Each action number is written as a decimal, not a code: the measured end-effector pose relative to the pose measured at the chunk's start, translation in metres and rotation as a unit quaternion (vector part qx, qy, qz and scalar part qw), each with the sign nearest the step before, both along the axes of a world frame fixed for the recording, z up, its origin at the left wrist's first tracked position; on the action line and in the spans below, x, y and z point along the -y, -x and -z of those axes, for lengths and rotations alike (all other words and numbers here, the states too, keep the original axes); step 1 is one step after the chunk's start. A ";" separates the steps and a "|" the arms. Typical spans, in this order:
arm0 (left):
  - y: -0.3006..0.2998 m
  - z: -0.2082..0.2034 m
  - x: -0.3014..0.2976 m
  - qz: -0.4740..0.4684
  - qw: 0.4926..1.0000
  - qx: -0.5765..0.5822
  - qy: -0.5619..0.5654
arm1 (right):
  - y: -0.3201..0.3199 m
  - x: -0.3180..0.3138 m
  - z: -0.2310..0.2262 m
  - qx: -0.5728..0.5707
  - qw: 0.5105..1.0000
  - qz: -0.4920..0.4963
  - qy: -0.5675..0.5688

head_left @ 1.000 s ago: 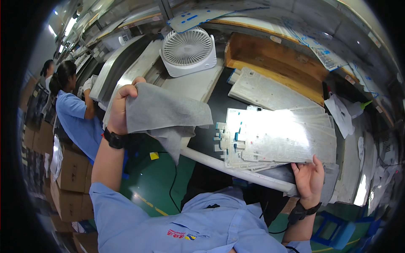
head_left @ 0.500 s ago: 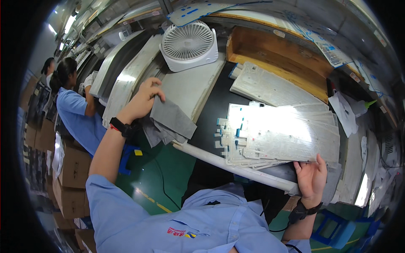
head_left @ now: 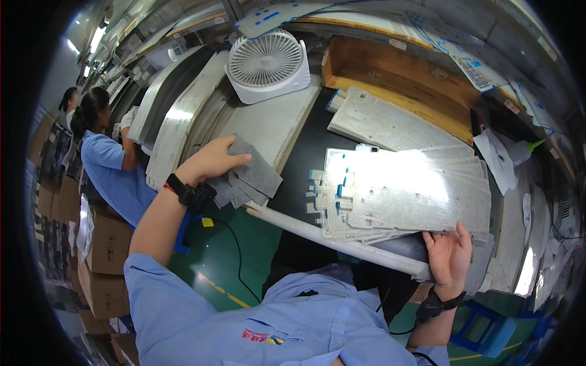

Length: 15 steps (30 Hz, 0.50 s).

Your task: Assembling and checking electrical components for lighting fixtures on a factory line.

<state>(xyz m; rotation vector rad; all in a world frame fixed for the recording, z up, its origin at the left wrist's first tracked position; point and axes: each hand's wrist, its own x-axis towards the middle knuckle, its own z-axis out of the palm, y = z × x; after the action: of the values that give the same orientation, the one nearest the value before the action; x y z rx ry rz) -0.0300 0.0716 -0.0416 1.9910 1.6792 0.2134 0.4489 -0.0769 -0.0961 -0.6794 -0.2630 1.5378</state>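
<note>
My left hand [head_left: 215, 160] is closed on the upper part of a crumpled grey cloth [head_left: 259, 174], its thumb pointing right across the fabric. The cloth lies over the bench's left front corner. At the right, my right hand [head_left: 450, 255] is turned palm up at the front edge of a fanned stack of clear, flat plastic panels [head_left: 421, 207]. Its thumb overlaps the edge and some fingers go underneath, where the panels hide them. Small blue tabs [head_left: 340, 190] show along the stack's left side. Strong glare whitens the panels' middle.
Behind the stack lie more long clear panels [head_left: 378, 122] and an open wooden box [head_left: 397, 91]. A white fan [head_left: 267, 64] stands at the back left on a pale board [head_left: 262, 119]. Another person in blue [head_left: 113, 152] works farther left. Cartons [head_left: 107, 244] stand beside the bench.
My left hand has come down and right onto the cloth, its fingers closing on it. The cloth's upper part is lifted and folded differently. My right hand stays at the panels' edge.
</note>
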 end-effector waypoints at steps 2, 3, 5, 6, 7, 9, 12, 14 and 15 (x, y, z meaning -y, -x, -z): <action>-0.006 -0.011 -0.001 -0.048 0.986 0.138 0.078 | -0.002 0.000 0.001 -0.002 1.000 -0.002 0.001; -0.010 -0.016 -0.002 -0.095 0.945 0.272 0.153 | -0.002 0.000 0.001 -0.003 1.000 -0.004 0.001; -0.015 -0.017 -0.007 -0.082 0.896 0.404 0.162 | 0.000 0.000 -0.001 -0.004 1.000 0.000 0.005; -0.017 -0.017 -0.011 -0.066 0.830 0.528 0.168 | 0.000 0.000 -0.002 -0.005 1.000 0.005 0.009; -0.013 -0.015 -0.017 -0.066 0.821 0.537 0.182 | 0.000 0.000 -0.002 -0.005 1.000 0.005 0.009; -0.007 -0.010 -0.025 -0.083 0.841 0.503 0.181 | -0.001 0.000 -0.001 -0.009 1.000 0.003 0.007; 0.008 0.000 -0.042 -0.084 0.945 0.303 0.092 | -0.002 0.000 0.001 -0.009 1.000 -0.004 0.002; 0.013 0.005 -0.052 -0.065 0.990 0.125 0.002 | -0.001 0.000 0.000 -0.008 1.000 -0.002 0.002; 0.013 0.006 -0.057 -0.029 0.991 0.104 -0.075 | 0.000 0.000 0.000 -0.007 1.000 0.000 0.003</action>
<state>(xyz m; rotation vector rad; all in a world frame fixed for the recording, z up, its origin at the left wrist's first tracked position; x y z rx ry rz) -0.0434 0.1282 -0.0478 1.9510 1.6293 0.5627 0.4491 -0.0766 -0.0958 -0.6721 -0.2483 1.5443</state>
